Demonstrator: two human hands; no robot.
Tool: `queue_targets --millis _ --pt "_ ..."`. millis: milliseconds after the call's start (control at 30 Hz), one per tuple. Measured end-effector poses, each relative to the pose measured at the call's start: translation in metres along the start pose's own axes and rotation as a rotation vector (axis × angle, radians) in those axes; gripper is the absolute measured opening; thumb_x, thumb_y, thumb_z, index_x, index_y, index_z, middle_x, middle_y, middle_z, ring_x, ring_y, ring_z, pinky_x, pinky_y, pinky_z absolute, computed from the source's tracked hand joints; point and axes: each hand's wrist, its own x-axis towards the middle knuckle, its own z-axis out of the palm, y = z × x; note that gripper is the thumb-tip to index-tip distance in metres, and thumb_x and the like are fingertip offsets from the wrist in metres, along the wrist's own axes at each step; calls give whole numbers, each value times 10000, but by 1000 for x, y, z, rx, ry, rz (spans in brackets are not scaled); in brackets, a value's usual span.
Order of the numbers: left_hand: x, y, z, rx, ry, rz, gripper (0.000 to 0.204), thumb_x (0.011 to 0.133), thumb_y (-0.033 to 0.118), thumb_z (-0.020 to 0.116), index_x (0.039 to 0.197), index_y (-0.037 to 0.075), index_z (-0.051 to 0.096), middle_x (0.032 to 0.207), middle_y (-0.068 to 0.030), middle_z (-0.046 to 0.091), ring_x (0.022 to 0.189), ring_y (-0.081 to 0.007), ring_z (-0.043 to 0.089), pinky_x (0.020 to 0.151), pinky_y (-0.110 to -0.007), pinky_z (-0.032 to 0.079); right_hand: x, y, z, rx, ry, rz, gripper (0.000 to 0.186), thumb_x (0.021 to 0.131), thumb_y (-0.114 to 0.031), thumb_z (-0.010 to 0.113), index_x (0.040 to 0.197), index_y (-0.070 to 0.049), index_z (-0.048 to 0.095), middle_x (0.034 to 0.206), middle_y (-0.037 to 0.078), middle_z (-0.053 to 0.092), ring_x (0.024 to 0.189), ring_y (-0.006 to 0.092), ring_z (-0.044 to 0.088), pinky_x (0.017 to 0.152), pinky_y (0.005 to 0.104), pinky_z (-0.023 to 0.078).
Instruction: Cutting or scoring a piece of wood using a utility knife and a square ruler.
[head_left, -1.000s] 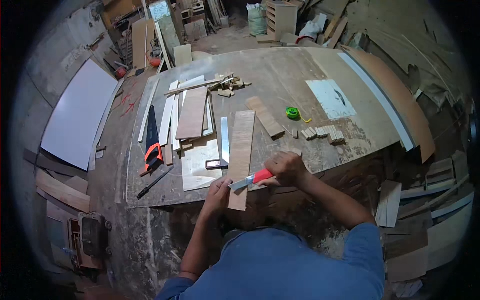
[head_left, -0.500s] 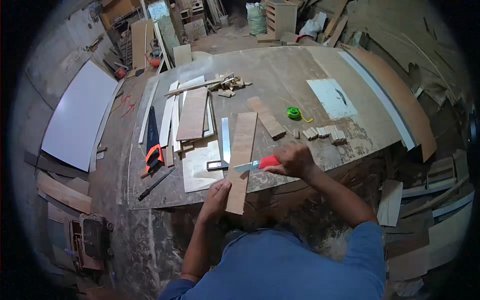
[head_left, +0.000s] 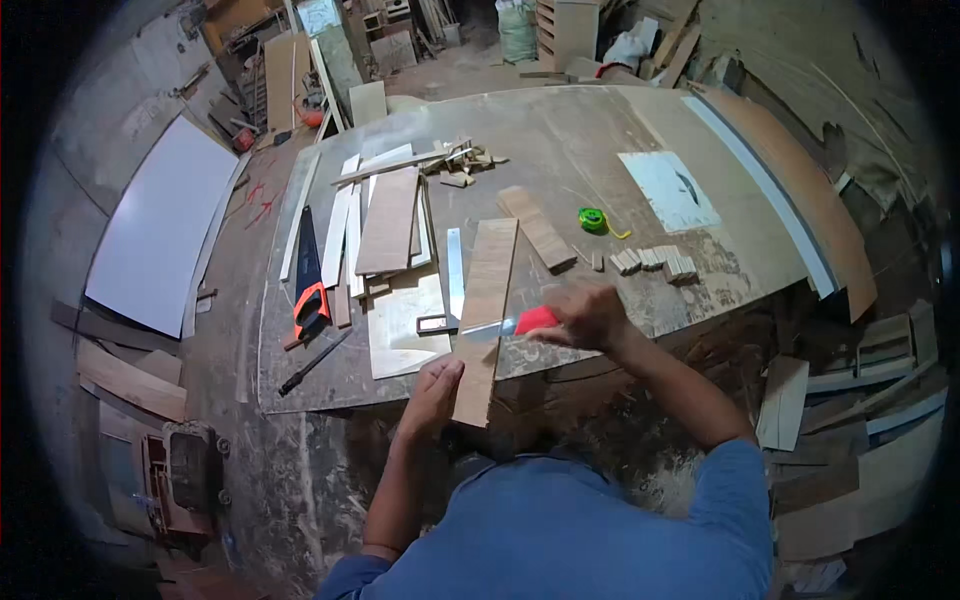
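Observation:
A long plywood strip (head_left: 489, 260) lies over the front edge of the worktable, its near end jutting out. My left hand (head_left: 432, 398) is closed on the left side of that near end. My right hand (head_left: 590, 318), slightly blurred, grips the red handle (head_left: 535, 321) of a bladed hand tool, whose silvery blade (head_left: 488, 330) lies across the strip, above my left hand. Just left of the strip is a metal square (head_left: 454, 275) with a dark stock. A second, shorter board (head_left: 535, 227) lies behind the strip.
The worktable (head_left: 730, 250) also bears an orange-handled saw (head_left: 311, 306), a dark rod tool (head_left: 310, 364), stacked boards (head_left: 388, 225), wood offcuts (head_left: 462, 162), several small blocks (head_left: 678, 267) and a green tape measure (head_left: 592, 220). A white panel (head_left: 150, 230) stands at left; scrap wood (head_left: 850, 470) fills the right.
My right hand has moved right and the blade has shifted up along the strip, away from my left hand. My left hand has moved slightly right, still on the strip.

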Motion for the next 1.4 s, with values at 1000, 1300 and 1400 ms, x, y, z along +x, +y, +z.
queue_targets --millis 1000,1300,1400 --pt "8 28 24 66 39 17 390 1008 269 483 1187 -67 571 1025 -66 650 901 -119 608 793 -252 493 -11 -1 -10 -39 4 -3 593 753 -694 637 630 -122 543 548 83 550 498 253 603 456 396 472" --pt "32 27 31 114 87 155 253 1008 218 497 914 -1 583 777 43 487 689 -36 398 626 -207 347 -13 30 1 -61 -41 -19 559 722 -668 661 643 -129 538 590 71 536 545 253 588 493 375 454" --pt "32 24 31 78 92 158 249 1012 202 488 885 8 576 761 54 457 676 -30 373 601 -202 326 -8 29 -5 -69 -5 -42 571 739 -673 644 643 -123 529 597 72 530 546 257 580 488 375 446"
